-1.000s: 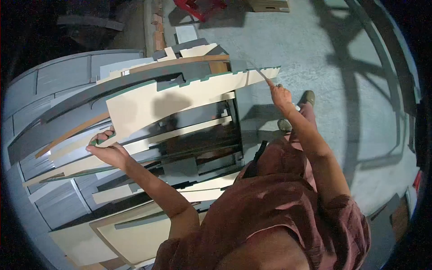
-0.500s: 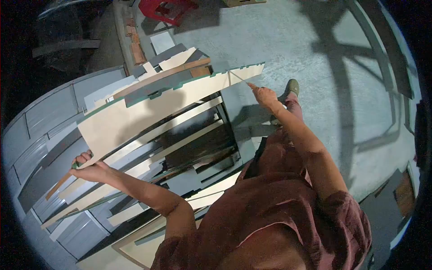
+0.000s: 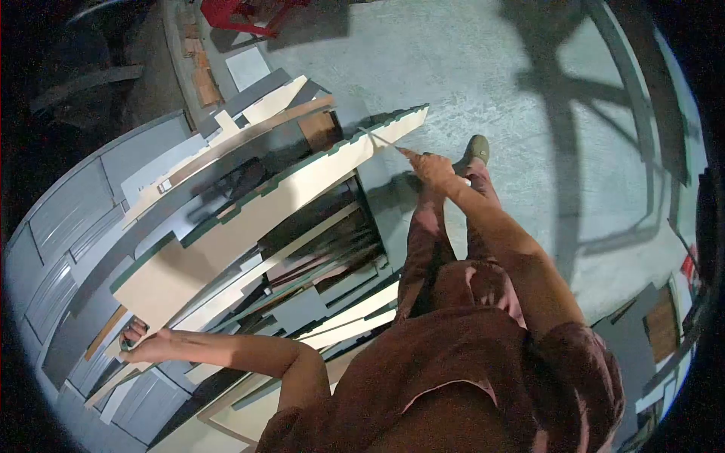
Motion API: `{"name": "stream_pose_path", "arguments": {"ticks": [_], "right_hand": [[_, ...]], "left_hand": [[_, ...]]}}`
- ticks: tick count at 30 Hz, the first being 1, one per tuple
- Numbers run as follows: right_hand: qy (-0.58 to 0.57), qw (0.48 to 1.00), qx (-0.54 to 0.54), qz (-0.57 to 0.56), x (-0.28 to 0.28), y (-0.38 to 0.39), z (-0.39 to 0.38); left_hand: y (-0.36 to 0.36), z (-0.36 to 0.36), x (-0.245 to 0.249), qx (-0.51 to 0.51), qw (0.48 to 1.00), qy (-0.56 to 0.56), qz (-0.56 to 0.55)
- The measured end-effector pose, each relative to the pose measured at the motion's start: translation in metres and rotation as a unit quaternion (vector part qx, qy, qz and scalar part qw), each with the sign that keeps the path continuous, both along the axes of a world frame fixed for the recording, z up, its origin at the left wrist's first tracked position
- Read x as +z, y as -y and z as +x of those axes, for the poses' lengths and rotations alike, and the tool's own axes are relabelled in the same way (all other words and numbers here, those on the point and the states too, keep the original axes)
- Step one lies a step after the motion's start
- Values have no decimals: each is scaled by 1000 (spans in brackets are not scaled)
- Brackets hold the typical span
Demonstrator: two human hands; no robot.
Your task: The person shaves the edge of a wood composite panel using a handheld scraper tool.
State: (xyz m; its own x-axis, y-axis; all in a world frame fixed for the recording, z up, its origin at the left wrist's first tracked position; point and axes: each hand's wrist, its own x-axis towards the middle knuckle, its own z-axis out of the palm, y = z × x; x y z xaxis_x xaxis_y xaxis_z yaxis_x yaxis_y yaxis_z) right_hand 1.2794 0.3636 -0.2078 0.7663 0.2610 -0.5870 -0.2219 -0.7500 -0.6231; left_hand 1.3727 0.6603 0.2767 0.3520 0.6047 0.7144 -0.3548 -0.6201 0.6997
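A long cream board with a notched, dark green upper edge lies tilted across the view, over a stack of other boards. My left hand is closed at its lower left corner, with curled fingers and a small green bit showing among them. Near the board's far right end, my right hand is wrapped around a thin, straight tool. The tool's tip reaches over the board's upper edge; its exact kind cannot be made out.
Several cut boards and strips lie stacked beneath. Grey panels stand at the left. A red plastic stool is at the top, near a white sheet. More dark boards lie at the right. My shoe is on the concrete floor.
The cream board has tilted more steeply, its left end swinging down with my left hand. My right hand and the tool have shifted left and slightly down.
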Motion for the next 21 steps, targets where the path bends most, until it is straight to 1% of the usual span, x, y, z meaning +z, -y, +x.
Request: {"name": "stream_pose_path", "arguments": {"ticks": [1, 2, 4, 5, 6, 7, 8, 9, 11, 12, 13, 14, 16, 17, 18, 20, 21], "right_hand": [[35, 999, 3, -29, -22, -10, -8], [33, 999, 0, -30, -45, -15, -14], [20, 997, -13, -68, -75, -17, -24], [12, 998, -18, -66, -86, -17, -27], [-17, 998, -45, -34, -97, -13, -25], [-46, 996, -71, -5, -104, -10, -23], [-51, 996, -77, -7, -110, -9, -25], [82, 987, -105, 91, -111, -5, -27], [209, 952, -127, 185, -111, 1, -30], [-8, 913, -225, 341, -91, 9, -20], [-223, 798, -305, 470, -80, 10, -14], [-226, 795, -309, 471, -85, 6, -12], [-280, 736, -326, 524, -100, 2, -7], [-275, 821, -269, 421, -104, 1, -2], [-280, 818, -271, 422, -116, -1, -5], [-273, 672, -318, 610, -128, -1, -8], [-262, 729, -267, 573, -131, 6, -5]], "left_hand": [[-2, 1, 1, 18, 1000, 18, -5], [-20, -4, 6, -21, 1000, -11, -3], [-14, -2, 2, -4, 1000, 8, -4], [-10, 1, 0, 19, 1000, 13, 9], [-7, 5, -5, 39, 999, 19, 20], [-20, 8, -3, 29, 999, 3, 31], [-31, 6, -2, -13, 999, 3, 36], [-29, 7, -4, -11, 999, -11, 36], [-30, 11, -8, -6, 999, -30, 36], [-26, 12, -11, 9, 998, -26, 52], [-24, 15, -14, 22, 997, -20, 69], [-35, 16, -13, 19, 997, -24, 71], [-84, 11, 6, -85, 993, -73, 37], [-109, 10, 18, -152, 982, -106, 28], [-108, 14, 16, -153, 982, -111, 30], [-90, 23, 3, -82, 995, -55, 26], [-81, 29, -2, 4, 999, -33, 43]]}}
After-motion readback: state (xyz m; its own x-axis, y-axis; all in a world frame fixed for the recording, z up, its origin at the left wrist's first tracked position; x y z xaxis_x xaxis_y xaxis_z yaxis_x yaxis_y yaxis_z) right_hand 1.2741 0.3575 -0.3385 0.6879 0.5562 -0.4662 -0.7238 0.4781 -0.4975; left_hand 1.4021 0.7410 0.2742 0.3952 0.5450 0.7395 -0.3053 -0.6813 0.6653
